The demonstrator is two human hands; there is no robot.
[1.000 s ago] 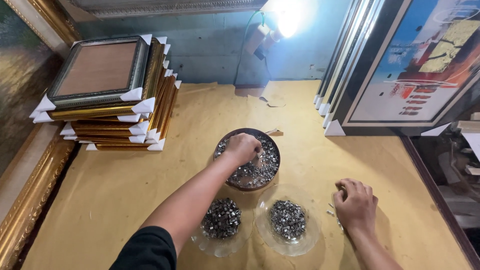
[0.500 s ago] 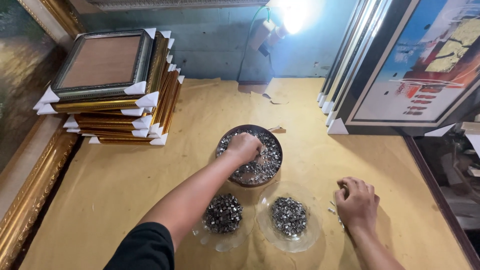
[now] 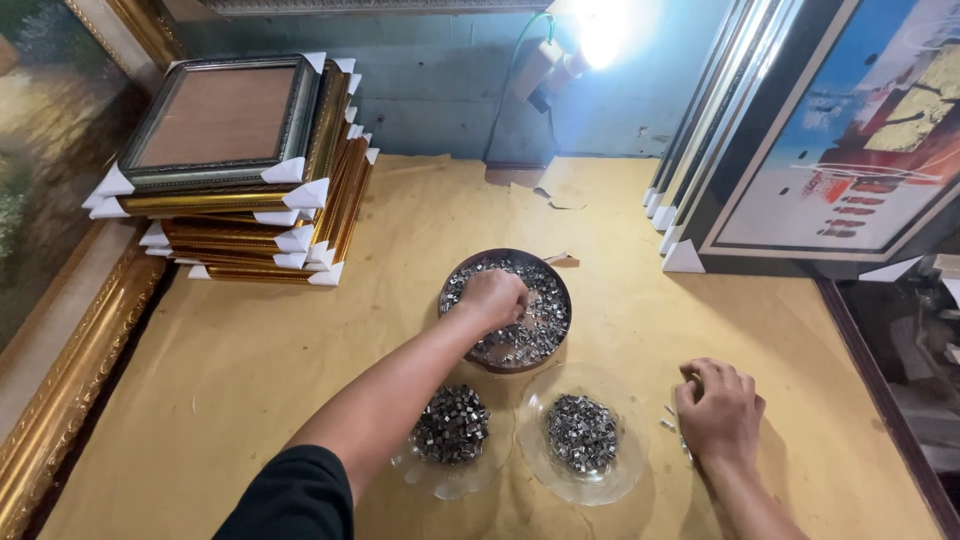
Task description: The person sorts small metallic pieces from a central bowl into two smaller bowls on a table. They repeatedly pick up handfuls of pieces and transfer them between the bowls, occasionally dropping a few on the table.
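Observation:
A round dark bowl full of small shiny metal clips sits mid-table. My left hand reaches into it, fingers closed among the clips; whether it grips any is hidden. In front of it stand two clear glass dishes, the left dish and the right dish, each holding a heap of metal clips. My right hand rests curled on the tan table surface to the right of the dishes, beside a few loose clips.
A stack of gilt picture frames with white corner guards lies at the back left. Framed pictures lean against the wall at the right. A bright lamp shines at the back. A large gold frame runs along the left edge.
The view has shifted slightly. My left hand stays in the dark bowl, stirring a little; my right hand has barely moved.

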